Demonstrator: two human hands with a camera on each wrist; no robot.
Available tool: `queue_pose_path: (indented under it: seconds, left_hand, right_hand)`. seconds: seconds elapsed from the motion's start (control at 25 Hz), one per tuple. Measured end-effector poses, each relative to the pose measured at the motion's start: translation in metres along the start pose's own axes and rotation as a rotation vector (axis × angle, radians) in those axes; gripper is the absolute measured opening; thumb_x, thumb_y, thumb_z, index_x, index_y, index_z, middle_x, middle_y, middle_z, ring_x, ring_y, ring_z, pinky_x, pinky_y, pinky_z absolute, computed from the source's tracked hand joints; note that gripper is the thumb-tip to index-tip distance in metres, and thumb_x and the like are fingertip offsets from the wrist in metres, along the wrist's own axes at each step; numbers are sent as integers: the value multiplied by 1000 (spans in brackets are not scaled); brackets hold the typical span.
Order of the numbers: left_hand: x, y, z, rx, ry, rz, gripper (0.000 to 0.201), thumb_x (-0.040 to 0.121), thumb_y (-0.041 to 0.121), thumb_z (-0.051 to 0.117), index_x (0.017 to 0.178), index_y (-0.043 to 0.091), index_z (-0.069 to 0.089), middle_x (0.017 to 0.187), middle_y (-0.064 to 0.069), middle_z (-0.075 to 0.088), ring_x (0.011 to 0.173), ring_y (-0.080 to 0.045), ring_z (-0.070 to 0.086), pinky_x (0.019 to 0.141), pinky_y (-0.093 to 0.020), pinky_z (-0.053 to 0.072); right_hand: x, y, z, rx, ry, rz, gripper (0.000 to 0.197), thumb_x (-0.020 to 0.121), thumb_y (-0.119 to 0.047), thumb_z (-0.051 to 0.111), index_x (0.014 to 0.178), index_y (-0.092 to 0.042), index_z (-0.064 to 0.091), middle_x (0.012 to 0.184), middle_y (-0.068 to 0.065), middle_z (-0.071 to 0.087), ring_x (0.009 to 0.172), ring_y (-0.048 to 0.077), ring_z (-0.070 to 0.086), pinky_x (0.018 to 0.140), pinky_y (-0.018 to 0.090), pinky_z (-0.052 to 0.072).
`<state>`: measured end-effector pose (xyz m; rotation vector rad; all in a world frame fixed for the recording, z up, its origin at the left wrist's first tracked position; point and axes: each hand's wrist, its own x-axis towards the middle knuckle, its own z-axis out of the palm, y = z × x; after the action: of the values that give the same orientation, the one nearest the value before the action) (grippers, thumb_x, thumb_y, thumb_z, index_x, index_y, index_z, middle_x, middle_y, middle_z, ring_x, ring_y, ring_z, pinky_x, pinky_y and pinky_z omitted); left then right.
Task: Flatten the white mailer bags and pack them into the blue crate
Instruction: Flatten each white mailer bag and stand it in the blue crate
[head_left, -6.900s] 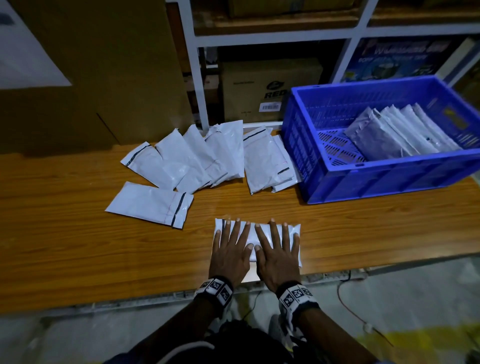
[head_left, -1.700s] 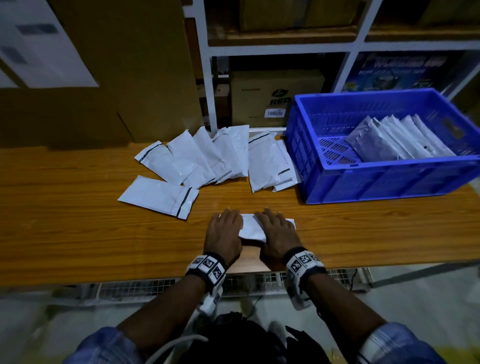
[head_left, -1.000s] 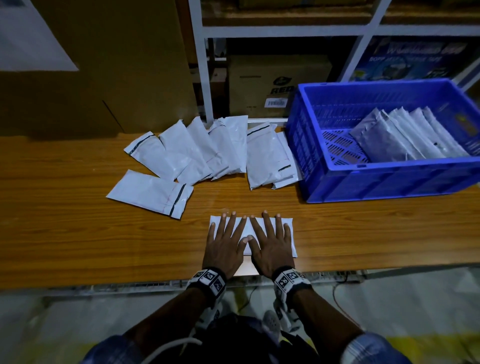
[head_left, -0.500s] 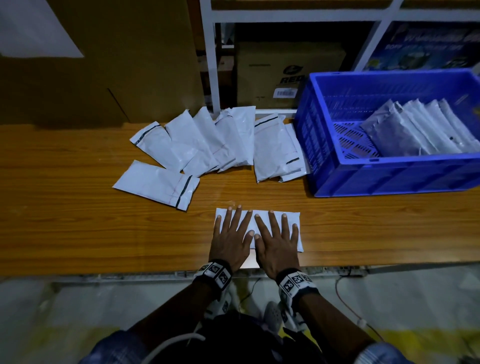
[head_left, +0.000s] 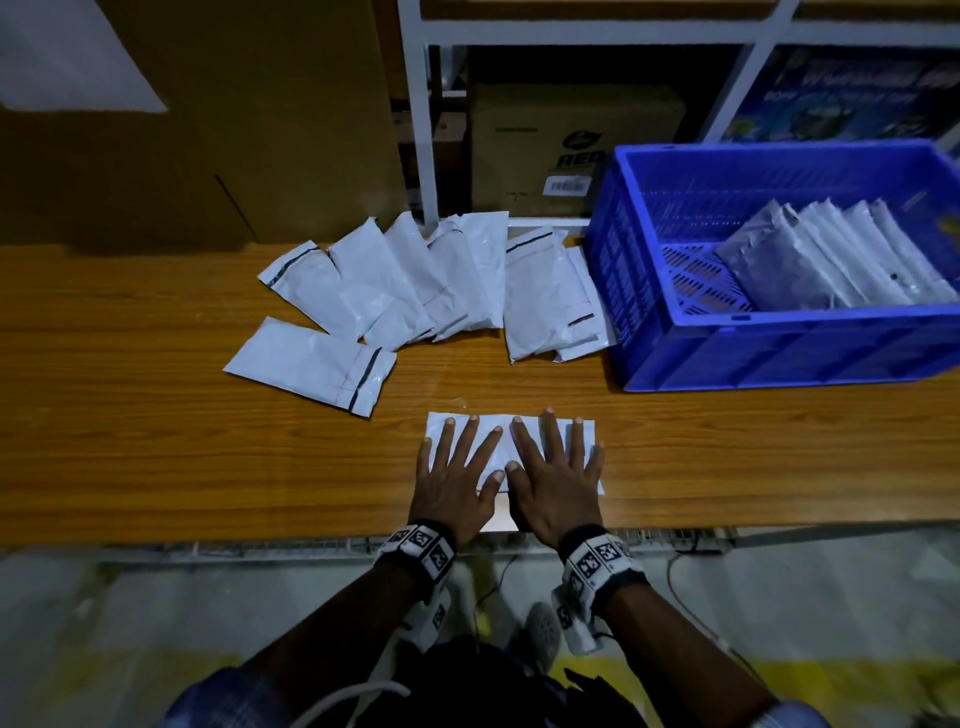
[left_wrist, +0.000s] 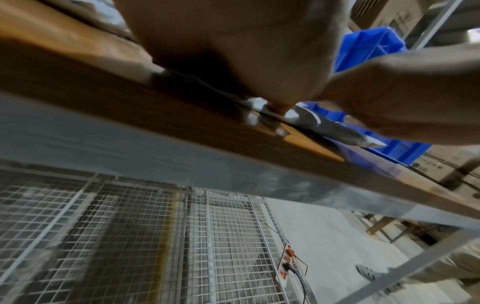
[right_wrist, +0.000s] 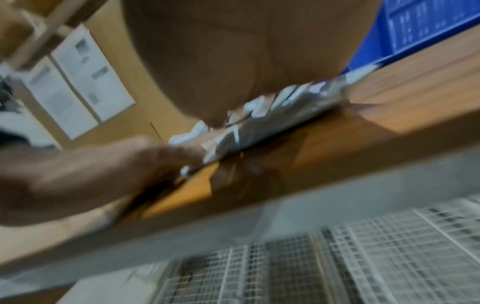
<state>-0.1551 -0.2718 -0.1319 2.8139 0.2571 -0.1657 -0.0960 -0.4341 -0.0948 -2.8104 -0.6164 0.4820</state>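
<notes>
Two hands lie flat, fingers straight and spread, side by side on one white bag (head_left: 524, 434) near the front edge of the wooden table (head_left: 130, 441). The left hand (head_left: 453, 480) covers the bag's left half, the right hand (head_left: 558, 480) its right half, thumbs almost meeting. Neither grips anything; both press palm-down. At about eleven o'clock from the hands a single bag (head_left: 311, 364) lies apart, and beyond it, toward twelve, a fanned pile of bags (head_left: 431, 280) overlaps up to the crate's left wall. The blue crate (head_left: 779, 353) sits at two o'clock, with packed bags (head_left: 831, 260) leaning in a row inside its right part.
</notes>
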Motion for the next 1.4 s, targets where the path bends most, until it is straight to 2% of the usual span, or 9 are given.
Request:
queue_pose_path:
  seconds: [0.12,0.36,0.48,0.68,0.8,0.92,1.12,1.28,1.4]
  left_hand:
    - [1,2,2,-2,13,0,61,101,55,22,157,46,0,167,10,-7,153,-16,-16,122,-54,1]
    - [-2,1,-1,12,77,18,59,103,57,15,159,40,5,168,5,-6,154,-20,-12,122,-54,2]
    - [-2,6,-5,37,125,20,59,105,53,21,160,35,8,168,0,-1,154,-25,-6,123,-53,3]
    - [3,1,5,0,65,-26,59,103,56,17,158,41,3,168,6,-4,154,-21,-9,123,-54,5]
    - [4,4,5,7,21,-37,60,101,59,11,157,44,0,167,8,-7,153,-19,-13,123,-53,2]
    - [6,4,3,6,-23,-42,61,98,57,6,157,42,-4,166,9,-15,152,-19,-20,122,-53,-2]
    - [5,-2,-2,-12,-27,3,62,103,52,22,158,39,-1,166,6,-15,152,-20,-21,123,-53,-4]
    - [5,10,-5,47,53,65,62,103,51,22,160,30,10,168,0,-4,154,-22,-12,124,-51,1]
    - [5,13,1,25,4,25,61,104,50,13,160,31,-4,167,5,-14,152,-18,-20,124,-51,0]
  right_hand:
    - [-6,4,10,35,37,31,57,100,-57,12,152,-48,-8,163,-5,-19,147,26,-26,118,58,-7]
    - [1,3,16,6,37,33,56,102,-54,14,153,-46,-7,163,-5,-19,146,23,-28,116,50,-18]
    - [3,7,13,12,-1,30,56,101,-55,11,152,-46,-10,162,-6,-23,145,23,-31,116,50,-19]
    - [10,9,4,9,-96,14,58,100,-56,11,151,-45,-14,160,-5,-29,143,24,-34,114,54,-21]
    - [8,4,4,-73,-13,-50,58,100,-54,14,153,-43,-7,162,-3,-21,146,29,-28,114,55,-22]
    - [5,-1,11,-34,14,-114,55,102,-52,14,153,-46,-6,164,-5,-14,150,27,-18,117,53,-15]
    - [6,-3,17,-76,42,-89,56,103,-46,16,155,-42,-4,164,-2,-9,150,27,-16,118,54,-12]
    - [12,-1,15,-26,-66,-80,56,102,-51,13,153,-45,-8,163,-5,-18,148,24,-23,115,51,-22]
    - [19,5,2,58,-203,-81,60,101,-46,25,152,-46,-7,162,-9,-20,147,20,-26,114,48,-22]
